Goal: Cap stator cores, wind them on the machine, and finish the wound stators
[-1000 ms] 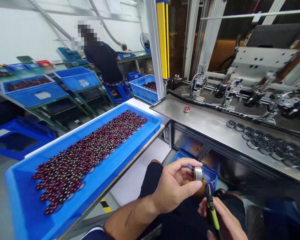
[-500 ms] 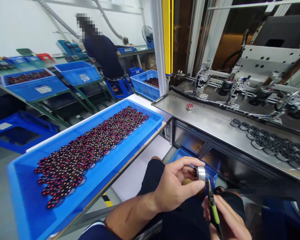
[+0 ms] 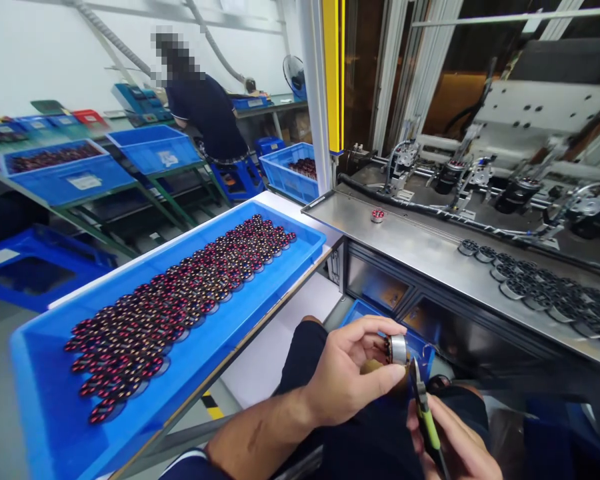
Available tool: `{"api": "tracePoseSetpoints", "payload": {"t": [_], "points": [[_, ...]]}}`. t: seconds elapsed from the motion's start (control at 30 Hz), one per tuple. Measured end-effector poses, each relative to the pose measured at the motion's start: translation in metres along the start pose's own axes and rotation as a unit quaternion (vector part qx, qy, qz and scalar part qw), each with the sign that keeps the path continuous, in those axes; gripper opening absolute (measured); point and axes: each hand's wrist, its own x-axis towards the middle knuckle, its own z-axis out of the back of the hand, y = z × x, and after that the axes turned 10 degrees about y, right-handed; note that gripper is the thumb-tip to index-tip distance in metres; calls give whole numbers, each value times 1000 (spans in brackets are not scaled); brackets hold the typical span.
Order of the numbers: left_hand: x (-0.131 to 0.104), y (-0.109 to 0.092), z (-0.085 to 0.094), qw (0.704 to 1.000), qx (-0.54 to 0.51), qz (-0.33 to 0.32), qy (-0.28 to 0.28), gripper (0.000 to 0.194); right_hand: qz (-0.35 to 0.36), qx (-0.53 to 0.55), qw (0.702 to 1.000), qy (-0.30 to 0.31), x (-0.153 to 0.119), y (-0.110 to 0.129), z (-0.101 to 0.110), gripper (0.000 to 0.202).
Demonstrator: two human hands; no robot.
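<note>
Silver cylinder [image 3: 399, 349]: left hand [image 3: 347, 373] | green-handled pliers [image 3: 429, 427]: right hand [image 3: 457, 433]

Head cam, facing fwd & down, near L hand [image 3: 344, 377]

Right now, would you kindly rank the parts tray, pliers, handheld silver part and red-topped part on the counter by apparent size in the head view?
Blue tray
Pliers
Silver part
Red-topped part
Nearness to the camera may explain the last gap.
</note>
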Motion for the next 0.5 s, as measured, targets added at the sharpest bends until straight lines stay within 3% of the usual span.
{"api": "tracePoseSetpoints", "payload": {"t": [0.2,0.5], "points": [[-1,-1,-1,998,39,-46,-5,18,24,-57,998,-5,-6,-8,-3,67],[-5,-3,-2,989,119,-82,-10,20,39,-51,998,-4,6,2,1,64]]}}
